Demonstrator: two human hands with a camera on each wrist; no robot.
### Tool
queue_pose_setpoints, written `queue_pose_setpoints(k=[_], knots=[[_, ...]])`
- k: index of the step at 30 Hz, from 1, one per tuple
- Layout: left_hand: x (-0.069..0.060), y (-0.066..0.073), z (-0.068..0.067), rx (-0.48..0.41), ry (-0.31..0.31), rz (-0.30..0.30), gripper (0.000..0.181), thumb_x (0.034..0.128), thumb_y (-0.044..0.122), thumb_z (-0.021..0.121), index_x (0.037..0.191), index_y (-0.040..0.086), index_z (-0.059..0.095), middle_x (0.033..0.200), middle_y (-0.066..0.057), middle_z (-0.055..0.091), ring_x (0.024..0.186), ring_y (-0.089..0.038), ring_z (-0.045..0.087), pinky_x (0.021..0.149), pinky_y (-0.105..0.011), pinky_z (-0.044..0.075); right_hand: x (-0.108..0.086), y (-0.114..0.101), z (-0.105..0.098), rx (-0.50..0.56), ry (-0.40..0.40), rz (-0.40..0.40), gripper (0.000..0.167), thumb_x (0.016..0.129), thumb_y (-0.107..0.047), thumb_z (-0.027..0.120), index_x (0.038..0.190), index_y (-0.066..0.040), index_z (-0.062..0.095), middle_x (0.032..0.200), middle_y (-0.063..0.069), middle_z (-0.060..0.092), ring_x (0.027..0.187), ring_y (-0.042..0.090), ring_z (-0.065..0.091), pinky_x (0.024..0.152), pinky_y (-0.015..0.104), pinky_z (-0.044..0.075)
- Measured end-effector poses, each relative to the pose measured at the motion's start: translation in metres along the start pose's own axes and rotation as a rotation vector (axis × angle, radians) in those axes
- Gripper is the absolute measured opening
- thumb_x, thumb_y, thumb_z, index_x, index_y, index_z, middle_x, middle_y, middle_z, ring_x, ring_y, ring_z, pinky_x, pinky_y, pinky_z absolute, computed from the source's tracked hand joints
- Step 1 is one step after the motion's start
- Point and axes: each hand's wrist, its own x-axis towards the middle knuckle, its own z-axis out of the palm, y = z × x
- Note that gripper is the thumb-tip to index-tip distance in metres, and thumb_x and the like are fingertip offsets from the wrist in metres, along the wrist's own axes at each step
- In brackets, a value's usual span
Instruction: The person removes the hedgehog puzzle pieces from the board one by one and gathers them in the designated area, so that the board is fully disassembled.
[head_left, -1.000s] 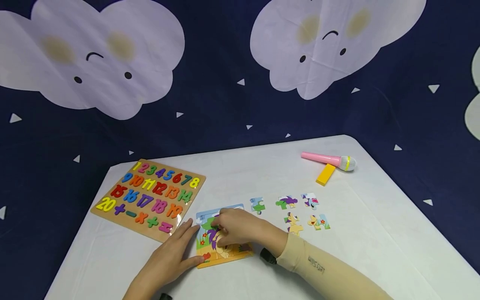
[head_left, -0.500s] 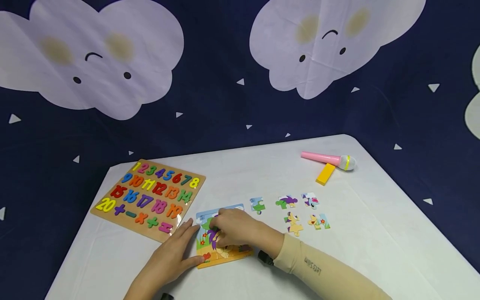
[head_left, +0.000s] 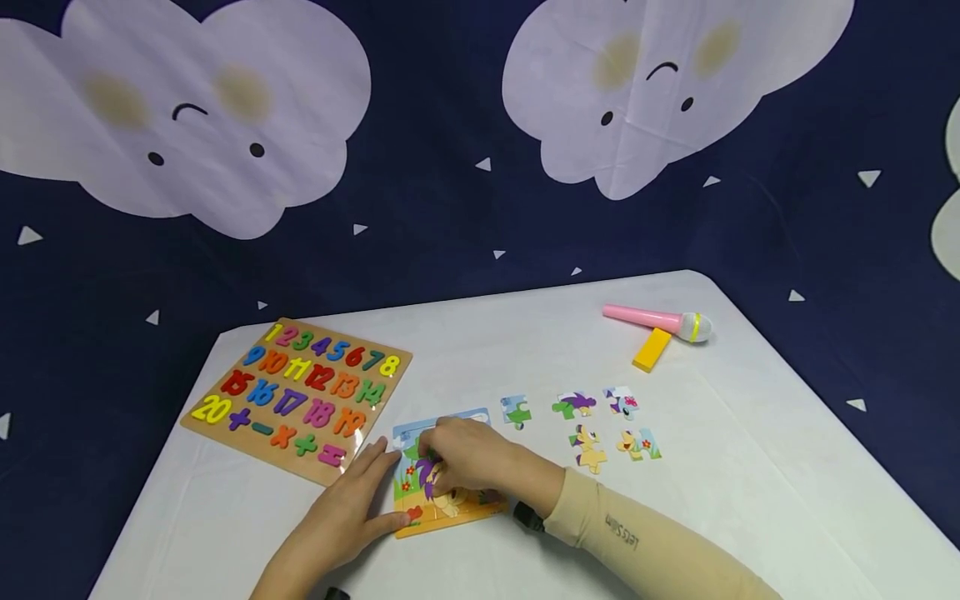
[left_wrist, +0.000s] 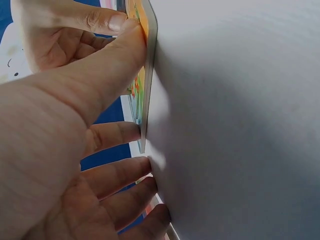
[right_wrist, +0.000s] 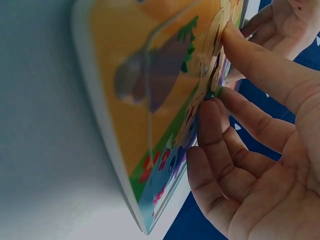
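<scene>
A jigsaw puzzle board [head_left: 420, 527] with a cartoon picture in blue, green and orange lies on the white table. My left hand [head_left: 341, 512] rests at the board's left side, its fingers stretched out and its thumb on the lower left corner. In the left wrist view the thumb presses the board's [left_wrist: 148, 65] edge. Curled over the middle of the picture is my right hand [head_left: 468, 457]. Between its thumb and index finger, the right wrist view shows a puzzle piece [right_wrist: 216, 72] slightly raised from the board; the palm hides much of it from above.
Several loose puzzle pieces [head_left: 587, 450] lie right of the board. A wooden number board [head_left: 262, 427] sits at the left. Toward the back right are a pink toy microphone [head_left: 645, 317] and a yellow block [head_left: 651, 350]. A dark cloud-print cloth hangs behind.
My right hand's fingers have curled a little further left over the picture, and its forearm has shifted slightly left. The left hand stays in place on the board.
</scene>
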Motion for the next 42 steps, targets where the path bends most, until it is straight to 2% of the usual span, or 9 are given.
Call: queue_pose_setpoints(k=[12,25,42], knots=[[-0.0005,-0.0004,-0.001,-0.006,-0.002,0.0,0.086,0.0849,0.048,0.089,0.155,0.013,0.054,0.172,-0.019,0.039,0.16,-0.045,0.036,0.121,-0.068,0.041,0.0026,-0.0001,0.0019,0.034,0.023,-0.014,0.045,0.08,-0.031,0.097,0.117,-0.016,0.075,0.09,-0.01,0.069,0.078,0.002,0.056,0.073,0.019,0.051],[0.0009,-0.0008,-0.0009,-0.011,0.001,0.002,0.089,0.0835,0.05,0.089,0.156,0.013,0.053,0.172,-0.019,0.039,0.16,-0.045,0.035,0.122,-0.069,0.04,0.0029,0.0016,0.0029,0.066,0.031,-0.016,0.047,0.08,-0.029,0.097,0.118,-0.016,0.075,0.087,-0.011,0.069,0.075,0.001,0.056,0.071,0.018,0.05],[0.0015,0.0001,-0.0004,-0.022,0.008,0.0,0.089,0.083,0.049,0.09,0.156,0.013,0.054,0.172,-0.019,0.039,0.16,-0.046,0.034,0.121,-0.071,0.04,0.0015,0.0034,0.0027,0.076,0.053,-0.021,0.041,0.082,-0.033,0.096,0.113,-0.015,0.076,0.079,-0.012,0.064,0.069,0.001,0.054,0.066,0.018,0.047]])
